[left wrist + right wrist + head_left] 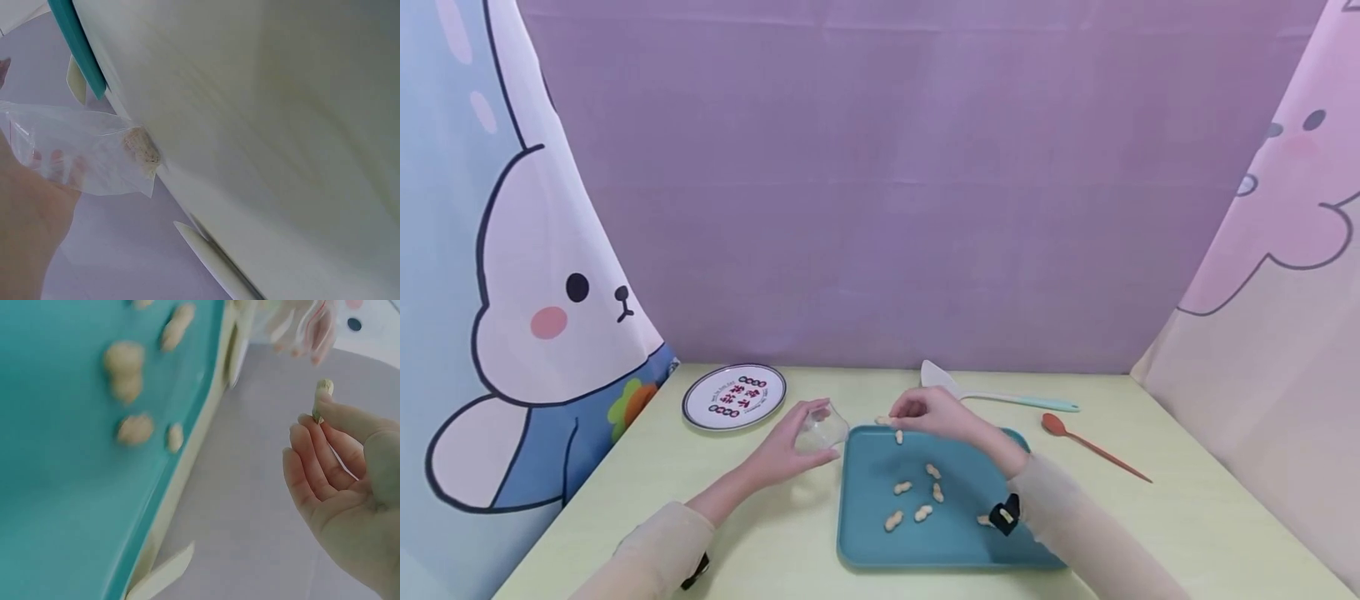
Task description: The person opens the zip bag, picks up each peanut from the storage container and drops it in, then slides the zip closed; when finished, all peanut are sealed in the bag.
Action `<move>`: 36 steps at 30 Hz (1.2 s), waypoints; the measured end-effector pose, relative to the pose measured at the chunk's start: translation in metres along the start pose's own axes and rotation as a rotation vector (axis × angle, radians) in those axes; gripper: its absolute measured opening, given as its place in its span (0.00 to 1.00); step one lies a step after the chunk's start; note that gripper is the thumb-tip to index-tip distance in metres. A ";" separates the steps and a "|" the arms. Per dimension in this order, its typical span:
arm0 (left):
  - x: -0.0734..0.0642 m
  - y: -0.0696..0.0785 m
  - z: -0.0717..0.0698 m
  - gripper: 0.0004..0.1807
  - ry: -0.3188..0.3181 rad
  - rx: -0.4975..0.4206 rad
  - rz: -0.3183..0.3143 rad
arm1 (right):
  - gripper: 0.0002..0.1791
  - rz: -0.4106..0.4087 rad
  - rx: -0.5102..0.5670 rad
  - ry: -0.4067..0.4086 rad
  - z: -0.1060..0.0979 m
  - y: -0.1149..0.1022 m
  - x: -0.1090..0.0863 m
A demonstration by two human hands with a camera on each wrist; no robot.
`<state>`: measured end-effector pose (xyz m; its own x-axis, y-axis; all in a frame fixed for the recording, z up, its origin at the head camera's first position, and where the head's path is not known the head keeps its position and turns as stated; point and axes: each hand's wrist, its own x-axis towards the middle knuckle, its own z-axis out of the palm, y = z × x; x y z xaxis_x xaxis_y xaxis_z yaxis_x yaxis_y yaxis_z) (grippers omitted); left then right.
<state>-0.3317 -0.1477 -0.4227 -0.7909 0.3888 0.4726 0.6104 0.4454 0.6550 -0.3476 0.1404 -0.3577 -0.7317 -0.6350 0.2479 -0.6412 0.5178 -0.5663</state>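
Your right hand (934, 412) — thumb and fingertips pinching one peanut (884, 421), other fingers loosely bent — hangs over the far rim of the tray (955, 548). Peanut's long axis roughly sideways, one end toward the clear bag (824, 428). Your left hand (784, 447), thumb and fingers well spread, grips that bag left of the tray; its mouth, hard to read, seems upward.

The tray (861, 533) sits on the worktop (760, 533), peanuts (937, 492) spread on it. Behind and left lies a plate (733, 397); behind and right, a spatula (1030, 402), with a spoon (1097, 450) before it, right of the tray. Just left of the tray's far-left corner is the bag (826, 429) in the left hand (792, 447), probably with something in its end. The right hand (936, 414), with one peanut (883, 421), hangs over the tray's far edge
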 end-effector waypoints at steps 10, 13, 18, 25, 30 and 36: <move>-0.001 -0.007 0.003 0.44 0.004 0.013 0.019 | 0.09 -0.051 0.002 0.031 0.027 -0.030 0.030; -0.002 -0.009 0.003 0.43 0.006 0.014 0.031 | 0.09 -0.067 0.015 0.030 0.035 -0.035 0.036; -0.004 -0.008 0.003 0.42 0.005 0.011 0.045 | 0.10 -0.078 0.038 0.023 0.045 -0.041 0.042; -0.001 -0.007 0.004 0.43 0.007 0.002 0.043 | 0.08 -0.052 0.033 0.017 0.050 -0.042 0.045; 0.000 -0.006 0.002 0.43 0.004 0.018 0.045 | 0.10 -0.052 0.037 0.014 0.050 -0.040 0.045; 0.000 -0.002 0.000 0.43 -0.001 0.016 0.042 | 0.11 -0.075 0.044 0.020 0.047 -0.040 0.043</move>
<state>-0.3332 -0.1487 -0.4238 -0.7642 0.4083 0.4993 0.6441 0.4413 0.6248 -0.3427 0.0654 -0.3617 -0.6865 -0.6593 0.3067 -0.6843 0.4431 -0.5791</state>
